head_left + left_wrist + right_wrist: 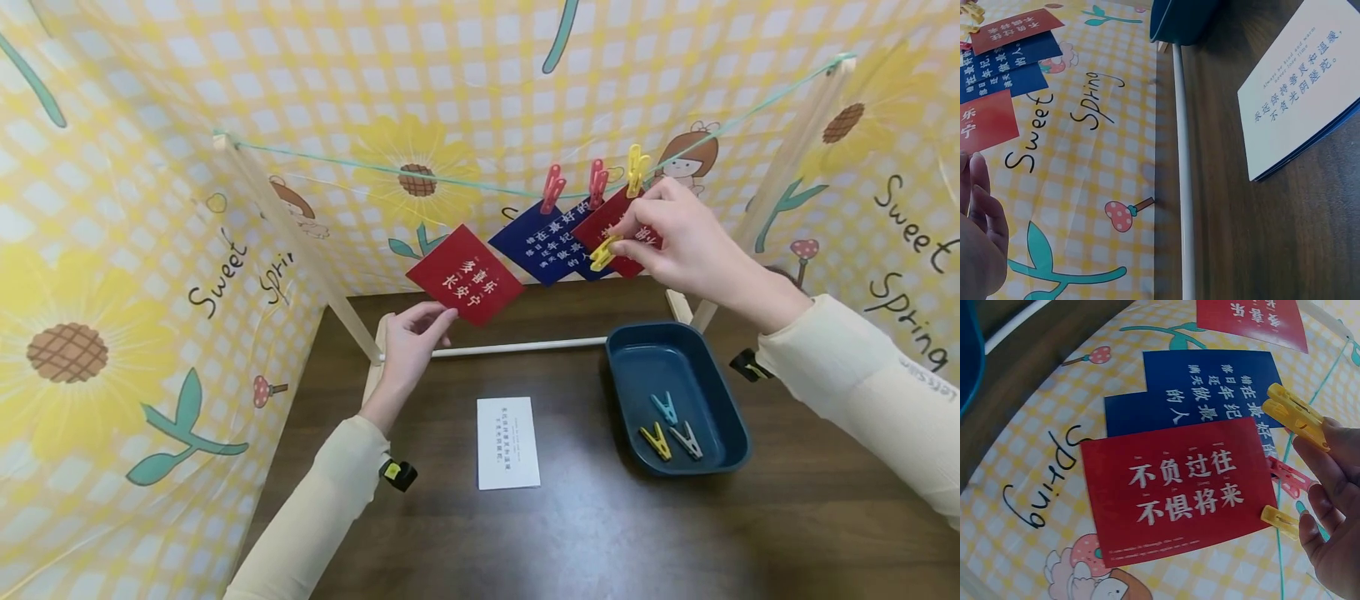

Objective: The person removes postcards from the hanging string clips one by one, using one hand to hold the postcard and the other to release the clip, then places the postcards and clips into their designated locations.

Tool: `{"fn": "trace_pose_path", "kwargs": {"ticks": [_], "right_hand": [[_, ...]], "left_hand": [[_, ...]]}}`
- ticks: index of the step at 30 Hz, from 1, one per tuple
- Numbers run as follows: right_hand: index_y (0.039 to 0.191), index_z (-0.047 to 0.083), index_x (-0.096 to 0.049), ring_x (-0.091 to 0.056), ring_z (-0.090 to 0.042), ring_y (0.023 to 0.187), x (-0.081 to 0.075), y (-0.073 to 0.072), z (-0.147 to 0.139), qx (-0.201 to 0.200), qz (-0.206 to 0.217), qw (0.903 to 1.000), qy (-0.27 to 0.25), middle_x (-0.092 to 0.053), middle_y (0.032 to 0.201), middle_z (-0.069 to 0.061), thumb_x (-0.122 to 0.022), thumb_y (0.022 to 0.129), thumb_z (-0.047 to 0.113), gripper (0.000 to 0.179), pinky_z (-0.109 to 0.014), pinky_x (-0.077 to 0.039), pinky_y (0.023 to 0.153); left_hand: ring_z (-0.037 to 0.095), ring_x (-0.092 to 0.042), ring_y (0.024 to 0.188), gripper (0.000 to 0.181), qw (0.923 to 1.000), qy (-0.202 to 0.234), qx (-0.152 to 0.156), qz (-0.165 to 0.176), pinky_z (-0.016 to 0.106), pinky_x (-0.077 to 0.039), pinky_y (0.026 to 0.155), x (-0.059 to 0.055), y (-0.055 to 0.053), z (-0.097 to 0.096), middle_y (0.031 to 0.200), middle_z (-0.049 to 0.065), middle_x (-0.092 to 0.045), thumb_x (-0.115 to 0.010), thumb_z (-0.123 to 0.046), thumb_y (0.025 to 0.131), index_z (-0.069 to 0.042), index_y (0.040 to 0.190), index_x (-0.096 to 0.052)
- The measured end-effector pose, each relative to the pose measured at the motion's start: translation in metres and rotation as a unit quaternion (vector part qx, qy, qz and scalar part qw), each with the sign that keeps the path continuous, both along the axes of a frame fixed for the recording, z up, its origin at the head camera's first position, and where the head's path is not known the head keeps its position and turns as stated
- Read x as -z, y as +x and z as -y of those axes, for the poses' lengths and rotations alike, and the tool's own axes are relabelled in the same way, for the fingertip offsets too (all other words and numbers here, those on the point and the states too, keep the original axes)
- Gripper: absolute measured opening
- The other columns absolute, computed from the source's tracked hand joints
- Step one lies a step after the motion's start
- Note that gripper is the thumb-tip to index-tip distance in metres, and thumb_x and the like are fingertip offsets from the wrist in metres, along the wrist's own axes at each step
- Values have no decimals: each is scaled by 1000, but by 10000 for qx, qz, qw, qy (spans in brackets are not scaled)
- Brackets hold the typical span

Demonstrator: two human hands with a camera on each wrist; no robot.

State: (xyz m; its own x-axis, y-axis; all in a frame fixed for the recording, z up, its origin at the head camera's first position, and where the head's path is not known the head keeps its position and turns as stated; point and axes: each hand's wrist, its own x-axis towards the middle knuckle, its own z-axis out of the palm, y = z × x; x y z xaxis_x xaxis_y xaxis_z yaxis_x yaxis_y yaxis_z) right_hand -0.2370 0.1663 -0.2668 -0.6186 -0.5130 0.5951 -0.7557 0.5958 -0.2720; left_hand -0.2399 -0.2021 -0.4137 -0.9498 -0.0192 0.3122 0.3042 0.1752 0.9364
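My left hand [408,346] pinches a red card [465,275] with white characters by its lower edge, held up in front of the green string [337,162]. Between thumb and fingers of my right hand [686,242] is a yellow clothespin [1296,415], to the right of that card. Blue cards [532,246] hang from the string under a red clothespin [552,187] and another red clothespin [597,183]. Another red card [1179,494] hangs beside them, overlapping them, from a second yellow clothespin [637,171]; my right hand partly hides it in the head view.
Wooden posts [300,242] carry the string, with a white rod [517,346] low between them. A dark blue tray [637,367] at the right holds several clothespins. A stack of cards, white one on top [508,442], lies on the brown table [570,533]. Patterned cloth surrounds the back and sides.
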Motion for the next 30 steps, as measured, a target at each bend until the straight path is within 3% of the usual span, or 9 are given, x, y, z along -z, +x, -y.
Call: {"fn": "trace_pose_path", "kwargs": {"ticks": [4, 10, 18, 24, 30], "right_hand": [[88, 0, -71, -51, -30, 93, 7, 2, -3, 15, 74, 10000, -22, -65, 91, -15, -84, 82, -5, 16, -39, -37, 74], [92, 1, -72, -51, -30, 94, 18, 4, -9, 232, 243, 9993, 156, -65, 92, -14, -86, 82, 0, 17, -42, -39, 73], [95, 4, -73, -51, -29, 98, 31, 8, -13, 374, 592, 9967, 412, -68, 94, -12, -86, 83, 3, 17, -46, -43, 75], [95, 4, -73, -51, -31, 99, 40, 8, -17, 450, 764, 9945, 554, -69, 95, -12, -88, 82, 7, 19, -47, -42, 76], [102, 4, -76, -51, -30, 100, 45, 11, -20, 632, 1139, 9883, 793, -72, 98, -12, -86, 85, 11, 21, -47, -42, 79]], "left_hand": [[11, -61, 56, 20, 9999, 94, 61, 14, 20, -52, 58, 3, 3, 0, 76, -6, -70, -79, -12, 94, 6, 103, -76], [11, -61, 57, 20, 9997, 137, 203, 13, 19, -43, 53, 8, 6, 1, 77, -8, -71, -78, -10, 95, 8, 103, -74], [13, -62, 58, 20, 9994, 34, 338, 106, 25, -52, 59, 9, 13, 4, 77, -5, -71, -77, -11, 96, 6, 105, -73], [14, -63, 58, 19, 9987, -34, 462, 191, 24, -45, 57, 11, 16, 5, 73, -4, -69, -76, -13, 97, 4, 106, -73], [12, -61, 58, 16, 9974, 169, 629, 323, 20, -43, 58, 12, 17, 2, 73, -8, -67, -69, -1, 99, 12, 109, -67]]}}
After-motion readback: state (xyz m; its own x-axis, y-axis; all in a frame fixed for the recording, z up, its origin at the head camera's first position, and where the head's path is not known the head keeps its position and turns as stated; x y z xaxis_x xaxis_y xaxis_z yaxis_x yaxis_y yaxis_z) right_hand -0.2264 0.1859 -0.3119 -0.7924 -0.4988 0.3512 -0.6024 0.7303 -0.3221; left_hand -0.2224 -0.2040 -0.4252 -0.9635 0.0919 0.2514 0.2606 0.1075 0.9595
